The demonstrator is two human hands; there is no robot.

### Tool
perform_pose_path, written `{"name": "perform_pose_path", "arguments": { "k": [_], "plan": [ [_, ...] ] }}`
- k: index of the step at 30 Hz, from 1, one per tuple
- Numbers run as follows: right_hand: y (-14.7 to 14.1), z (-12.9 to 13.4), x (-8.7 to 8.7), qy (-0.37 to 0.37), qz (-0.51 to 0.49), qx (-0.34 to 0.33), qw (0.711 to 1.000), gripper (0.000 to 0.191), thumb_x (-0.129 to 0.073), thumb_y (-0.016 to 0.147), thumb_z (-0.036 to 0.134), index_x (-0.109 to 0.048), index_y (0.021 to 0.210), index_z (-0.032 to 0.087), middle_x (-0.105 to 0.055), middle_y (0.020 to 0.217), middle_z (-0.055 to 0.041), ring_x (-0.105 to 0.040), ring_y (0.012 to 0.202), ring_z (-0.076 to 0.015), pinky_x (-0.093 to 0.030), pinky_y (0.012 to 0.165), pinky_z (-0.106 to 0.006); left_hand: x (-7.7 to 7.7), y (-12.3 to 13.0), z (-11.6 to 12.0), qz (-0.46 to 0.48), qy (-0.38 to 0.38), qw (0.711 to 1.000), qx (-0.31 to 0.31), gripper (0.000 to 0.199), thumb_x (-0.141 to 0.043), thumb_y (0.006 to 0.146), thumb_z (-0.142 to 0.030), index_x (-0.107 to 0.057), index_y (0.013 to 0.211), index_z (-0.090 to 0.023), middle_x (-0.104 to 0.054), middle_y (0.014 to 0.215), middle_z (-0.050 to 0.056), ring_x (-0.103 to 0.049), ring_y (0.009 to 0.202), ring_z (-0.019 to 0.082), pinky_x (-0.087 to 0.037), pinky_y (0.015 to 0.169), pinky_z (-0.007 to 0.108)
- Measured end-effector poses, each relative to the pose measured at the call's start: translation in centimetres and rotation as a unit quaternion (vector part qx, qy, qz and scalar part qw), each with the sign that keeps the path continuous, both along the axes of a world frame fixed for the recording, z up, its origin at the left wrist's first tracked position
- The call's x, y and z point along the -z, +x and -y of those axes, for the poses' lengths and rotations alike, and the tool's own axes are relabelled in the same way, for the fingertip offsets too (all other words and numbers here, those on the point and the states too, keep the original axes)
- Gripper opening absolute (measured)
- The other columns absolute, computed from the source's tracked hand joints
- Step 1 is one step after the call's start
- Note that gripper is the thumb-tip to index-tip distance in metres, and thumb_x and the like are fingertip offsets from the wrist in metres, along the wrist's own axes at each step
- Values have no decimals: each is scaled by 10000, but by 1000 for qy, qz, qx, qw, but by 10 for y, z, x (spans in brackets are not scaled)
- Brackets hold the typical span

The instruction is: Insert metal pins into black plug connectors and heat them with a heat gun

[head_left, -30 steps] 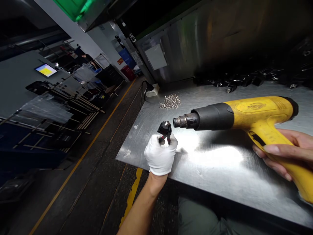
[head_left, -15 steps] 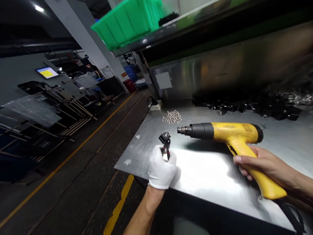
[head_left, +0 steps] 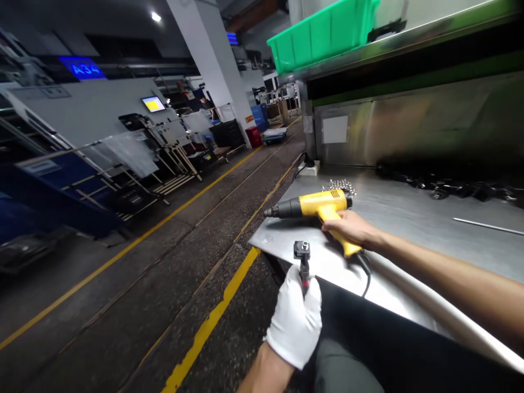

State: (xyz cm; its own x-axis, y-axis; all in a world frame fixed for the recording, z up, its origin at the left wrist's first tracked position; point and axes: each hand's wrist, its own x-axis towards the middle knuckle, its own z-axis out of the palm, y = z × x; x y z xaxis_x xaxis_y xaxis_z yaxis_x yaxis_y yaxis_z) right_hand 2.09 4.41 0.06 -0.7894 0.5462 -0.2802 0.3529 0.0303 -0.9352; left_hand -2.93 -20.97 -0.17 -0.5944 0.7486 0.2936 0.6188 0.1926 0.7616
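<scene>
My left hand (head_left: 297, 316), in a white glove, is closed round a dark tool with a touch of red that looks like pliers (head_left: 305, 275). At the tool's upper end sits a small black block (head_left: 301, 250) with a shiny round metal fitting on top. My bare right hand (head_left: 347, 226) grips the handle of a yellow heat gun (head_left: 323, 203). Its black nozzle points left, past the corner of the metal table (head_left: 409, 218). The heat gun is above and beyond the black block, apart from it.
Small metal pieces (head_left: 339, 184) lie behind the heat gun. Black parts (head_left: 454, 185) line the table's back, and a thin rod (head_left: 487, 225) lies at right. A green bin (head_left: 323, 41) stands on the shelf above. A power socket (head_left: 310, 168) sits at the far left corner.
The view has swung left. My right hand has carried the heat gun left to the table's corner. My left hand and the black block are now lower, in front of the table edge.
</scene>
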Motion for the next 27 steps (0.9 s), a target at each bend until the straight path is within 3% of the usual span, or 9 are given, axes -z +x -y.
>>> {"name": "perform_pose_path", "arguments": {
  "k": [6, 17, 23, 27],
  "plan": [
    [-32, 11, -3, 160, 141, -27, 977, 302, -656, 968, 397, -663, 1131, 144, -678, 1096, -65, -673, 919, -203, -586, 797, -382, 5, -1, 17, 49, -36, 998, 24, 225, -415, 1046, -277, -572, 1185, -196, -677, 1150, 95, -640, 1106, 188, -488, 990, 320],
    [-14, 19, -10, 367, 228, -51, 901, 371, -606, 980, 497, -665, 1115, 157, -687, 1066, -71, -671, 909, -197, -573, 820, -399, 6, 7, 12, 51, -59, 995, 64, 275, -424, 1042, -289, -534, 1277, -198, -634, 1238, 101, -583, 1218, 192, -435, 1093, 342],
    [15, 20, -14, 446, 184, -51, 875, 482, -553, 965, 620, -671, 1069, 164, -696, 975, -58, -669, 847, -189, -559, 801, -398, -11, 16, -3, 83, -85, 988, 102, 333, -424, 1043, -328, -575, 1309, -197, -644, 1263, 108, -593, 1210, 213, -438, 1094, 349],
    [68, 2, -17, 501, 139, -24, 854, 526, -517, 954, 639, -673, 1153, 177, -720, 1042, -84, -679, 893, -236, -532, 780, -405, -25, 22, -14, 157, -98, 973, 138, 388, -424, 1044, -415, -601, 1282, -165, -676, 1145, 111, -641, 1022, 212, -499, 992, 343]
  ]
}}
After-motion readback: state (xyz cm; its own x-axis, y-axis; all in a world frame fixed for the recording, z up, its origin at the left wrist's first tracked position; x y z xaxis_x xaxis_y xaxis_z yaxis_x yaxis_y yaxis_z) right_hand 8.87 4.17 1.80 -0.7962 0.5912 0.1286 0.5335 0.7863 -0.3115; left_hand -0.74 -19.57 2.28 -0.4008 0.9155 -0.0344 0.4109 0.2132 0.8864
